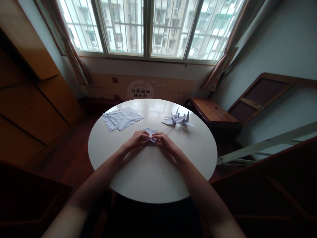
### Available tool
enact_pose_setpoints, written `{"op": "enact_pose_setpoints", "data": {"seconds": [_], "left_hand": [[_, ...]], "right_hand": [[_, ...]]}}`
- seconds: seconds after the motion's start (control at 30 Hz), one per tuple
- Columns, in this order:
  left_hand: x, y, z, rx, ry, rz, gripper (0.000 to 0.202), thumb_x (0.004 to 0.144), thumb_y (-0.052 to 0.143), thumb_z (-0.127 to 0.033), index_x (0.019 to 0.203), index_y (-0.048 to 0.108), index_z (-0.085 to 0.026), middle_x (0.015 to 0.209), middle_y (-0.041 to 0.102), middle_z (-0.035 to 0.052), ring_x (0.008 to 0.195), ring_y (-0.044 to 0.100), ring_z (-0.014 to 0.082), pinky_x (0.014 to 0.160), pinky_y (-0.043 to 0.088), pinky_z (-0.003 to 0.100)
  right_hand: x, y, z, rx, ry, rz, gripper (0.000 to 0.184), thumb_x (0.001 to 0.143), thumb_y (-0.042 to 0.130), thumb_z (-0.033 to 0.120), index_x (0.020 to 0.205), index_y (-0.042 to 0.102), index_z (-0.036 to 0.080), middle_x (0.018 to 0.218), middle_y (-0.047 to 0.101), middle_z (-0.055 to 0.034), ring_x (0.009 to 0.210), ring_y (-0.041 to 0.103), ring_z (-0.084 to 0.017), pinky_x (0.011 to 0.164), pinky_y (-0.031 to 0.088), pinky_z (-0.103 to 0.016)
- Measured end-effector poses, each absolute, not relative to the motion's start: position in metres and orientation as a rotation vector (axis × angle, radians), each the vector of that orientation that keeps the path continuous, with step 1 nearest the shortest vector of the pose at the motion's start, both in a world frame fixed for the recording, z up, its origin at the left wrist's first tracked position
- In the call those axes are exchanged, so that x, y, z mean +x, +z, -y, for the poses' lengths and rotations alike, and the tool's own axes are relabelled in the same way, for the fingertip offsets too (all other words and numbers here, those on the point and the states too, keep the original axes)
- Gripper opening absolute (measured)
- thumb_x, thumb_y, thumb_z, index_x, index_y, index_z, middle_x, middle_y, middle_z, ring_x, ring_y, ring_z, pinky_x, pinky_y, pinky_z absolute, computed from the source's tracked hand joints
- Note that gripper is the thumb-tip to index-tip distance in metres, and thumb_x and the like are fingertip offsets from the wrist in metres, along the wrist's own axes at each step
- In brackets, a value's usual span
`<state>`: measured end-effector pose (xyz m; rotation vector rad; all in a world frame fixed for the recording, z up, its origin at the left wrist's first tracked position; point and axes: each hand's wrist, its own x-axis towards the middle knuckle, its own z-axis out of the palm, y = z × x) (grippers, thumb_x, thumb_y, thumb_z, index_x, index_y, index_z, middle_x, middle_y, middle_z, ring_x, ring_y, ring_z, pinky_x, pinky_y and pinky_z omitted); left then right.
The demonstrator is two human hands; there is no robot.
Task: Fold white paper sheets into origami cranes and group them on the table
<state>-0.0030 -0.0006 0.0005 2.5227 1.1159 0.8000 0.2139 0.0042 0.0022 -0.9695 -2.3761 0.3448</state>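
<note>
A small folded piece of white paper point(150, 133) lies on the round white table point(148, 178) near its middle. My left hand point(137, 140) presses on its left side with the fingers curled and pinched on the paper. My right hand point(164, 140) does the same on its right side. Both hands meet over the paper and hide most of it. Folded paper cranes point(178, 119) stand on the table to the right, behind my right hand. A loose stack of creased white sheets point(122, 118) lies at the back left.
A low wooden bench point(212, 114) stands right of the table. A wooden frame point(264, 92) leans on the right wall. Wooden cabinets point(32, 99) line the left side. A barred window point(148, 26) and a printed cardboard panel point(140, 88) are behind the table.
</note>
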Motion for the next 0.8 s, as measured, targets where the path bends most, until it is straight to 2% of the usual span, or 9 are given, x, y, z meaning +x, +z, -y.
{"op": "enact_pose_setpoints", "data": {"seconds": [0.1, 0.2, 0.33, 0.47, 0.57, 0.7, 0.8], "left_hand": [[-0.007, 0.001, -0.003, 2.325, 0.919, -0.992, 0.022, 0.088, 0.058, -0.031, 0.092, 0.075, -0.018, 0.095, 0.069, 0.008, 0.082, 0.065, 0.016, 0.075, 0.051, 0.027], [-0.01, 0.001, -0.004, 2.261, 0.999, -0.94, 0.019, 0.085, 0.062, -0.03, 0.085, 0.075, -0.017, 0.084, 0.067, 0.0069, 0.073, 0.063, 0.0145, 0.066, 0.049, 0.026], [-0.01, 0.004, -0.003, 2.21, 1.085, -0.984, 0.027, 0.082, 0.067, -0.037, 0.07, 0.072, -0.014, 0.073, 0.06, 0.0046, 0.064, 0.057, 0.0122, 0.058, 0.045, 0.023], [-0.009, 0.011, -0.001, 2.168, 1.052, -1.01, 0.036, 0.078, 0.07, -0.046, 0.064, 0.068, -0.013, 0.068, 0.058, 0.0031, 0.063, 0.055, 0.012, 0.058, 0.043, 0.024], [-0.007, 0.016, 0.001, 2.195, 1.023, -1.075, 0.037, 0.081, 0.066, -0.047, 0.066, 0.067, -0.013, 0.068, 0.059, 0.0027, 0.063, 0.053, 0.0126, 0.062, 0.043, 0.025], [-0.006, 0.014, 0.002, 2.221, 0.971, -1.016, 0.031, 0.086, 0.059, -0.042, 0.076, 0.069, -0.014, 0.085, 0.065, 0.0068, 0.077, 0.06, 0.0166, 0.072, 0.047, 0.027], [-0.007, 0.008, 0.003, 2.205, 0.937, -1.037, 0.027, 0.091, 0.051, -0.032, 0.105, 0.067, -0.016, 0.088, 0.067, 0.0056, 0.08, 0.062, 0.017, 0.075, 0.048, 0.028]], "right_hand": [[0.218, -0.001, -0.008, -0.994, 0.372, 2.334, 0.037, 0.079, 0.056, 0.003, 0.109, 0.071, 0.019, 0.112, 0.07, -0.0098, 0.103, 0.063, -0.021, 0.094, 0.047, -0.035], [0.22, -0.001, -0.009, -1.014, 0.362, 2.321, 0.028, 0.079, 0.061, 0.007, 0.1, 0.074, 0.02, 0.106, 0.072, -0.0084, 0.1, 0.064, -0.021, 0.093, 0.047, -0.036], [0.222, 0.001, -0.01, -0.993, 0.372, 2.269, 0.016, 0.08, 0.066, 0.015, 0.089, 0.076, 0.023, 0.102, 0.073, -0.0068, 0.1, 0.063, -0.021, 0.093, 0.046, -0.039], [0.225, 0.004, -0.012, -0.955, 0.458, 2.239, 0.013, 0.084, 0.062, 0.015, 0.085, 0.074, 0.019, 0.091, 0.073, -0.0075, 0.086, 0.066, -0.018, 0.082, 0.048, -0.032], [0.225, 0.005, -0.012, -1.006, 0.448, 2.184, 0.015, 0.086, 0.056, 0.015, 0.084, 0.071, 0.016, 0.085, 0.071, -0.0068, 0.079, 0.065, -0.017, 0.076, 0.048, -0.029], [0.224, 0.008, -0.009, -1.045, 0.449, 2.096, 0.015, 0.089, 0.054, 0.026, 0.092, 0.066, 0.017, 0.087, 0.069, -0.0063, 0.081, 0.064, -0.018, 0.075, 0.047, -0.028], [0.225, 0.009, -0.006, -1.04, 0.544, 2.14, 0.022, 0.084, 0.061, 0.033, 0.101, 0.064, 0.018, 0.093, 0.07, -0.0058, 0.082, 0.064, -0.018, 0.074, 0.048, -0.028]]}}
